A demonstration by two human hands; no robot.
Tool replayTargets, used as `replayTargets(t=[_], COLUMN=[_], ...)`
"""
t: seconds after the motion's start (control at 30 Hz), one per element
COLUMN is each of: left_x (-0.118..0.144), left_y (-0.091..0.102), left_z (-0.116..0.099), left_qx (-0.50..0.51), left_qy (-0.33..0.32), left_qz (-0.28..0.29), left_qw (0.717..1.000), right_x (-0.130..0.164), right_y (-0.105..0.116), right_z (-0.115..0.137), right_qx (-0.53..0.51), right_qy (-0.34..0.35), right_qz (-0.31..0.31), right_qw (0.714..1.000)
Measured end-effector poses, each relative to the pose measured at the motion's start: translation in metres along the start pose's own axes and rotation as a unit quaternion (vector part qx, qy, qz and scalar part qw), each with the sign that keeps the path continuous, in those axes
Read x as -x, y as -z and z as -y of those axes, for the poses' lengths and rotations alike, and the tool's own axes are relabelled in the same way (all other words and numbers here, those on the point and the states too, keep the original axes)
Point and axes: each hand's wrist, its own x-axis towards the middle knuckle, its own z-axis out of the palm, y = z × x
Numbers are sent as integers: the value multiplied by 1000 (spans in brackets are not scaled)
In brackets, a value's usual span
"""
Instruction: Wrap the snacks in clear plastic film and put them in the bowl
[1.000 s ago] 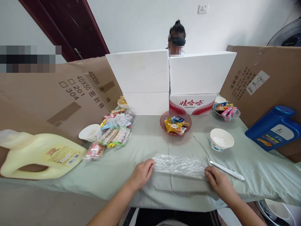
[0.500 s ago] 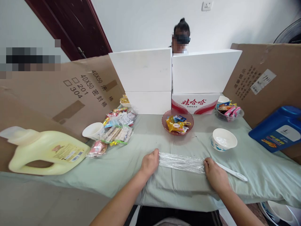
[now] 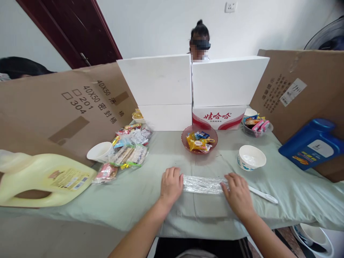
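A folded strip of clear crinkled plastic film [image 3: 202,185] lies on the cloth between my hands. My left hand [image 3: 171,184] rests palm down at its left end, fingers stretched forward and lying flat. At the right end my right hand [image 3: 238,193] is open, its thumb apart from the fingers, with thumb and fingertips touching the film. A white plastic handle [image 3: 264,196] sticks out on the right from behind my right hand; its other end is hidden.
Ahead stands a pink glass bowl [image 3: 185,141] of wrapped snacks, with a white paper bowl [image 3: 251,157] to its right. Snack packets [image 3: 129,156] and a yellow jug [image 3: 61,172] are left, a blue bottle [image 3: 309,145] right. White boxes [image 3: 163,82] and cardboard border the table.
Both hands have gone from gripping the film's ends to lying flatter on them with fingers extended. The right hand has shifted inward over the film. The view has turned slightly right.
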Motion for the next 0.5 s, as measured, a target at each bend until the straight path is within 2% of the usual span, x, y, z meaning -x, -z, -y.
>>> replayTargets(t=[0.03,0.1,0.17,0.23,0.33,0.4,0.5], left_x=[4,14,23,29,33,33,34], left_y=[-4,-16,-32,-46,-54,-53,-42], left_z=[-9,-26,-35,-32,-11,1,6], left_qx=[31,76,80,61,37,27,21], left_qy=[-35,-112,-161,-174,-173,-173,-160], left_qz=[-20,-17,11,42,66,61,34], left_qw=[999,991,984,982,982,983,986], right_x=[1,2,3,5,13,22,45], right_y=[-3,-10,-17,-24,-28,-27,-21], right_z=[11,33,45,42,15,-8,-29], right_qx=[-25,-64,-83,-88,-71,-51,-29], right_qy=[54,153,197,182,123,93,98], right_qz=[-4,32,95,148,175,161,112], right_qw=[998,986,972,968,974,981,988])
